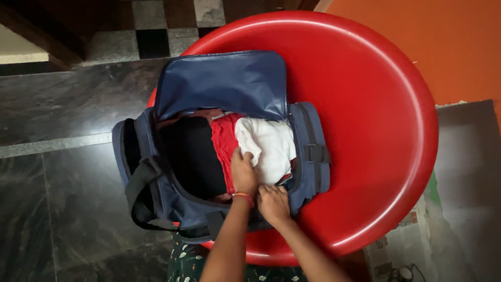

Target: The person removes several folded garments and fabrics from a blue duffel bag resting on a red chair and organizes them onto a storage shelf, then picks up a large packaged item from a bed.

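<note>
I see my left hand (243, 175) flat, fingers together, pressing the red cloth (223, 143) inside the open blue bag (229, 83). Just beside it, my right hand (273, 202) rests on the bag's near edge; I cannot tell its grip. White cloth (269, 146) lies past my fingers.

Big round shiny red plastic chair seat (376, 120) stands on dark stone floor (57, 209). Open dark blue cloth bag (229, 83) with black straps sits on seat, toward left side, one end hanging over edge.
</note>
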